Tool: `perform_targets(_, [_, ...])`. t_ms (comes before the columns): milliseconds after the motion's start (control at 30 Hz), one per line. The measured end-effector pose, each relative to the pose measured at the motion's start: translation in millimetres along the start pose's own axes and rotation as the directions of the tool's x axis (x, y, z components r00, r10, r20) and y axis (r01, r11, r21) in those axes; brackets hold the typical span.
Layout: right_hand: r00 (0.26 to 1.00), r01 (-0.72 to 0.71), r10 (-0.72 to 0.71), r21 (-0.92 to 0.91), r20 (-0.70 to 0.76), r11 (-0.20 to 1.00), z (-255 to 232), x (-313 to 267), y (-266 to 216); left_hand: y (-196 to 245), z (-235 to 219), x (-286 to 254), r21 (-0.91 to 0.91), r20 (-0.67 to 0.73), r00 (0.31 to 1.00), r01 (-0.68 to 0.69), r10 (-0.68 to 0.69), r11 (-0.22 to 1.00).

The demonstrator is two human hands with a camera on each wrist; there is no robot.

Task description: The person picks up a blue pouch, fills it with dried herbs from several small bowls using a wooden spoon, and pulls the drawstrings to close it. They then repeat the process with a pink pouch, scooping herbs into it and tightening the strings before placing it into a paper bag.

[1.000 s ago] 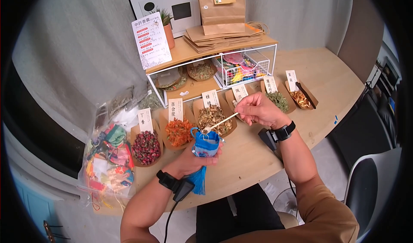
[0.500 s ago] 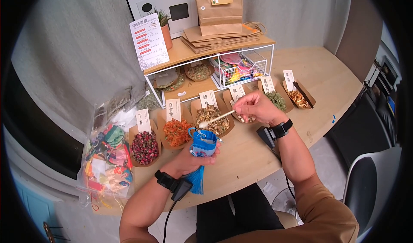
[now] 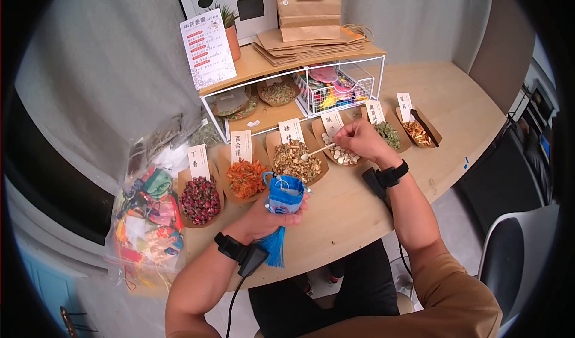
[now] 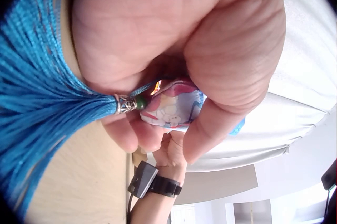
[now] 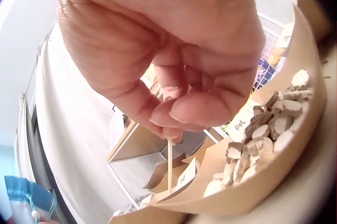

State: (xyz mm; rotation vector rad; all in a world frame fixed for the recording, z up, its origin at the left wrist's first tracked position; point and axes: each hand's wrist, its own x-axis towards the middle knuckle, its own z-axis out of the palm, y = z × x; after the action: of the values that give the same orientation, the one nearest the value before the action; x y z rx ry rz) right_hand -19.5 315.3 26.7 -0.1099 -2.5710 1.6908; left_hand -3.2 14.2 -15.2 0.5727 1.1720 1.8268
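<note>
In the head view my left hand (image 3: 266,219) grips a small blue drawstring pouch (image 3: 286,195) upright, its mouth open. A blue tassel (image 4: 47,92) hangs below it, topped by a green bead in the left wrist view. My right hand (image 3: 361,141) pinches the thin handle of a small wooden spoon (image 3: 317,151) between thumb and fingers. The spoon's bowl overlaps a tray of brown chopped twigs (image 3: 294,163). Under the right hand lies a tray of pale sliced roots (image 5: 263,145), partly hidden by the hand in the head view.
Labelled paper trays line the table: dark red rosebuds (image 3: 200,201), orange petals (image 3: 245,179), green leaves (image 3: 388,135) and golden pieces (image 3: 417,133) with a dark stick. Behind stands a white-framed shelf (image 3: 293,62) with a wire basket (image 3: 335,92). A clear bag of colourful pouches (image 3: 150,218) lies left.
The spoon has moved from the pouch's mouth, away and to the right, over the brown twigs, with the right hand now above the pale slices. My left hand keeps its hold on the pouch.
</note>
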Motion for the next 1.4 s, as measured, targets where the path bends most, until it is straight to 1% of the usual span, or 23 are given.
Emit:
perform_targets(67, [0.999, -0.002, 0.002, 0.009, 0.052, 1.000, 4, 1, 3, -1, 0, 0, 0.005, 0.001, 1.000, -0.006, 0.006, 1.000])
perform_targets(167, [0.990, -0.084, 0.070, 0.106, 0.125, 0.991, 7, 0, 1, -1, 0, 1, 0.007, 0.000, 1.000, -0.006, 0.006, 1.000])
perform_targets(267, [0.989, -0.107, 0.089, 0.153, 0.122, 0.982, 6, 1, 1, 0, 0, 1, 0.007, 0.001, 1.000, -0.012, 0.012, 1.000])
perform_targets(467, [0.986, -0.112, 0.076, 0.253, 0.149, 0.961, 2, 8, 12, -2, -2, 0, 0.005, 0.008, 1.000, -0.003, 0.003, 1.000])
perform_targets(567, [0.986, -0.131, 0.095, 0.276, 0.138, 0.952, 3, 8, 11, -2, -2, 0, 0.007, 0.007, 1.000, -0.002, 0.002, 1.000])
perform_targets(767, [0.986, -0.124, 0.082, 0.317, 0.145, 0.940, 2, 8, 11, 0, -1, 0, 0.017, 0.013, 1.000, -0.004, 0.004, 1.000])
perform_targets(867, [0.985, -0.128, 0.086, 0.302, 0.148, 0.945, 1, 10, 11, 1, 1, 0, 0.019, 0.011, 1.000, -0.012, 0.012, 1.000])
perform_targets(967, [0.989, -0.115, 0.075, 0.342, 0.128, 0.933, 0, 12, 17, 0, -1, 0, 0.012, 0.015, 1.000, -0.009, 0.009, 1.000])
perform_targets(1067, [0.987, -0.110, 0.059, 0.358, 0.149, 0.927, -2, 14, 18, -1, -1, 0, 0.003, 0.015, 1.000, -0.007, 0.007, 1.000])
perform_targets(1167, [0.988, -0.079, 0.012, 0.442, 0.154, 0.893, -3, 8, 10, -1, -1, 0, 0.002, 0.009, 1.000, -0.008, 0.008, 1.000])
perform_targets(1267, [0.990, -0.075, 0.002, 0.514, 0.141, 0.854, -1, 0, -3, -3, -3, 0, 0.001, 0.014, 1.000, -0.008, 0.008, 1.000])
perform_targets(1400, [0.961, -0.042, -0.123, 0.565, 0.249, 0.824, -2, -11, -15, 0, 0, 0, -0.001, -0.003, 1.000, -0.014, 0.014, 1.000])
